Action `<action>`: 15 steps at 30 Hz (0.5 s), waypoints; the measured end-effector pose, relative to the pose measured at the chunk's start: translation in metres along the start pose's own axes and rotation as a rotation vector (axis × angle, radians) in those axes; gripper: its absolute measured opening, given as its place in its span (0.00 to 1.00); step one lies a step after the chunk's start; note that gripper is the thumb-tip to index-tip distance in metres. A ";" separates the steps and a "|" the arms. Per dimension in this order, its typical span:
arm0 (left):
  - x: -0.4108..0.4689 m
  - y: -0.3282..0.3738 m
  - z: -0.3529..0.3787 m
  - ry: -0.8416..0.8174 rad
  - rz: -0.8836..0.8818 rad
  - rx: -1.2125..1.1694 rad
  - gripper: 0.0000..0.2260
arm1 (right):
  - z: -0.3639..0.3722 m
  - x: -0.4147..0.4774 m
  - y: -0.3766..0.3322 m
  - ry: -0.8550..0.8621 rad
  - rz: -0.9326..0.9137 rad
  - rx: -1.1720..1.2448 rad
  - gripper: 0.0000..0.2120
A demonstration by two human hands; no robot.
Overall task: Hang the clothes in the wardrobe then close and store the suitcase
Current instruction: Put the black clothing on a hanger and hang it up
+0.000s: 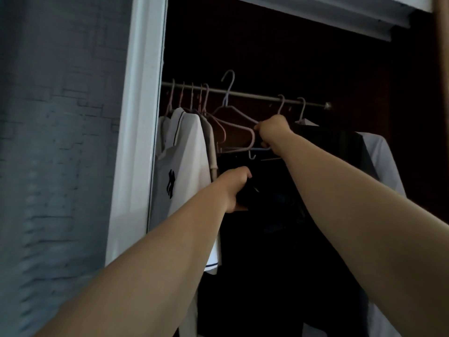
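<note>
Inside the open wardrobe a metal rail [255, 95] carries several hangers. My right hand [273, 131] is closed on the arm of a pale blue hanger [228, 93], whose hook rises above the rail instead of resting on it. Lower down, my left hand [237, 188] grips a black garment [279, 239] that hangs dark below both hands. A white shirt with a dark logo [179, 171] hangs at the rail's left end. Another dark garment and a white shirt [386, 156] hang at the right. The suitcase is out of view.
The white wardrobe frame [138, 117] stands at the left, beside a grey brick-pattern wall [53, 142]. The wardrobe's interior is dark brown. Several empty pink hangers [233, 132] crowd the rail between the white shirt and my right hand.
</note>
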State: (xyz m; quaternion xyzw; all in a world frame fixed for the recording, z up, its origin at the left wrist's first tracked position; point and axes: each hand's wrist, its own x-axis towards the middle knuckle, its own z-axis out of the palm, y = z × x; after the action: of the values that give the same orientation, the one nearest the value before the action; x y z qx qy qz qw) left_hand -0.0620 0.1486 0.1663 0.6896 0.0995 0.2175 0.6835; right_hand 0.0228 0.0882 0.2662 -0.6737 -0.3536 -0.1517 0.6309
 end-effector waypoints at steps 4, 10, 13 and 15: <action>-0.003 -0.010 0.005 -0.022 -0.005 -0.052 0.09 | -0.024 -0.007 0.017 0.042 0.020 -0.023 0.17; -0.010 -0.029 0.022 -0.089 -0.005 -0.226 0.10 | -0.072 -0.052 0.060 0.152 0.156 -0.030 0.09; -0.014 -0.041 0.035 -0.104 -0.023 -0.294 0.07 | -0.097 -0.085 0.083 0.221 0.264 -0.016 0.10; -0.019 -0.049 0.045 -0.115 -0.041 -0.312 0.04 | -0.110 -0.106 0.097 0.232 0.316 -0.047 0.11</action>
State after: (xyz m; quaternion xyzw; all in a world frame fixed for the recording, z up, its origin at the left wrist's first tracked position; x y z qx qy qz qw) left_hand -0.0514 0.1024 0.1162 0.5843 0.0393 0.1762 0.7912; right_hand 0.0396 -0.0433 0.1424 -0.7133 -0.1646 -0.1356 0.6676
